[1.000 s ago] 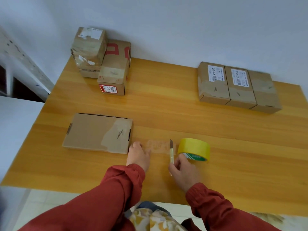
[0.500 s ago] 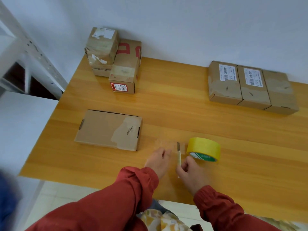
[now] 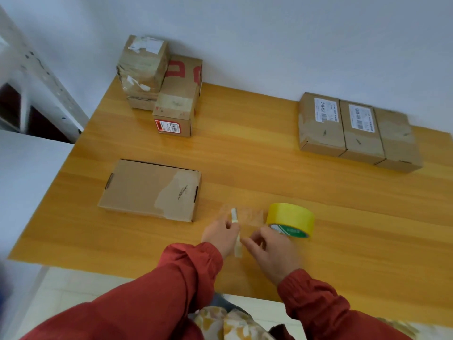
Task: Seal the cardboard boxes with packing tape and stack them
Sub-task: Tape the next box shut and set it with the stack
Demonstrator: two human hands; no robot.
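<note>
Both our hands work just inside the tabletop's (image 3: 245, 153) near edge, with the flat box (image 3: 149, 190) close on their left and the yellow tape roll (image 3: 290, 218) on their right. Blur smears them. Our left hand (image 3: 219, 235) pinches the pale cutter (image 3: 234, 213). Our right hand (image 3: 272, 251) curls beside the roll, and we cannot tell its grip.

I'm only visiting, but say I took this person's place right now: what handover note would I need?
Left hand seems to pinch the small cutter. Right hand: fingers curled beside the yellow tape roll; whether it holds anything is too blurred.
A pulled-out tape strip lies on the table left of the roll. The flat box lies left of the hands; three boxes sit in a row far right; a stack of boxes stands far left.
Done: strip pulled out. Left: likely cut it, tape the flat box, stack it.
</note>
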